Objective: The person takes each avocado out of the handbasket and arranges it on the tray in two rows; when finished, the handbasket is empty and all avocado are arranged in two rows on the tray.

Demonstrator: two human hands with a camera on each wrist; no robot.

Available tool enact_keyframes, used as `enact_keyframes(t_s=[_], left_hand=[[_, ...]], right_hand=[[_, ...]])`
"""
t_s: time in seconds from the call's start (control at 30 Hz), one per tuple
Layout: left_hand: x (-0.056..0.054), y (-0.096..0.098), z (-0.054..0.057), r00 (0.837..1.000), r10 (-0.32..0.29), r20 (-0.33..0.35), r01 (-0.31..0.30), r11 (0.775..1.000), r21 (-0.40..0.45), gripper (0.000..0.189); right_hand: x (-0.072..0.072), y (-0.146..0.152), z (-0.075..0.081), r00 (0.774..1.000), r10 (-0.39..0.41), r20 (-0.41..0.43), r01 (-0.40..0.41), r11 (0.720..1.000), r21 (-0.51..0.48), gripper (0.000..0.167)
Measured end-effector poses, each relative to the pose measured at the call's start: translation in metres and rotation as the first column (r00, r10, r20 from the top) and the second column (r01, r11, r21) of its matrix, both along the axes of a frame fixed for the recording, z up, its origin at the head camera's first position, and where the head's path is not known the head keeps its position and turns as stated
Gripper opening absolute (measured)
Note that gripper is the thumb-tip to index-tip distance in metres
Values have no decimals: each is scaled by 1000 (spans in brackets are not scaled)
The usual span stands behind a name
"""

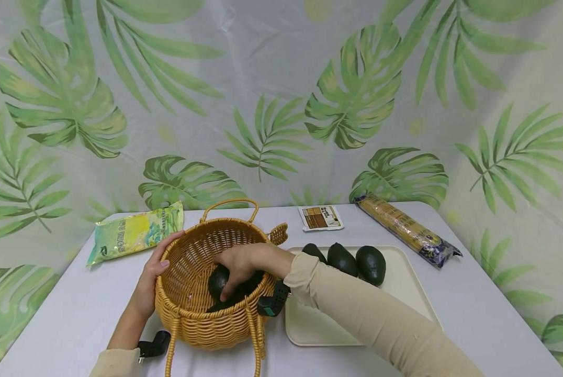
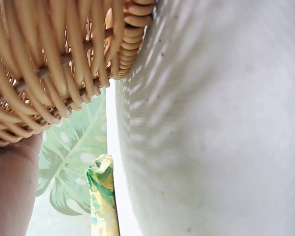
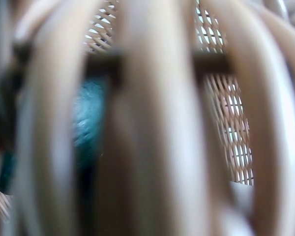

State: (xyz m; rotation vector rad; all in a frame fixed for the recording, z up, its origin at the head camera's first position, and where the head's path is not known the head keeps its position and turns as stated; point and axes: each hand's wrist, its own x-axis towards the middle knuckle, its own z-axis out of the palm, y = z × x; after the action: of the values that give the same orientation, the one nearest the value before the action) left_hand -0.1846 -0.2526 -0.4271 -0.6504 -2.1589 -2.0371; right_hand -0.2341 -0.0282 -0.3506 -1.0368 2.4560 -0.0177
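A wicker basket (image 1: 215,327) with loop handles stands tilted on the white table, its mouth facing me. My left hand (image 1: 149,280) grips its left rim, fingertips over the edge; in the left wrist view the wicker side (image 2: 54,59) fills the upper left. Inside the basket, my right hand (image 1: 241,264) holds a dark green avocado (image 1: 217,283), thumb on the near side and fingers on the far side. More dark green fruit (image 1: 248,289) shows beneath that hand, partly hidden. Blurred wicker strands cover most of the right wrist view, with green avocado skin (image 3: 88,118) between them.
Right of the basket lies a cream tray (image 1: 404,277) with three avocados (image 1: 371,265) along its far side, partly under my right forearm. A yellow-green bag (image 1: 137,233) is at back left, a small white-brown packet (image 1: 321,218) at back centre, a long noodle pack (image 1: 404,228) at back right.
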Motion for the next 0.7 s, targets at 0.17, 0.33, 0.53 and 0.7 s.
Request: enact_keyframes(t_s=[0.17,0.33,0.53,0.7], left_hand=[[0,0,0,1000,2,-1,-2,1000,-6,60],[0,0,1,1000,4,5,-4,1000,-5,60],[0,0,0,1000,2,3,-2,1000,-1,60],[0,0,-1,1000,-2,-2,2,1000,0,60]], right_hand=[[0,0,0,1000,-2,-17,2,1000,-20,82],[-1,0,0,1000,-6,-22,5,999,-39,75],[1,1,0,1000,-3,-1,3,999,-38,80],[1,1,-1,1000,-11,17,12,999,-40,82]])
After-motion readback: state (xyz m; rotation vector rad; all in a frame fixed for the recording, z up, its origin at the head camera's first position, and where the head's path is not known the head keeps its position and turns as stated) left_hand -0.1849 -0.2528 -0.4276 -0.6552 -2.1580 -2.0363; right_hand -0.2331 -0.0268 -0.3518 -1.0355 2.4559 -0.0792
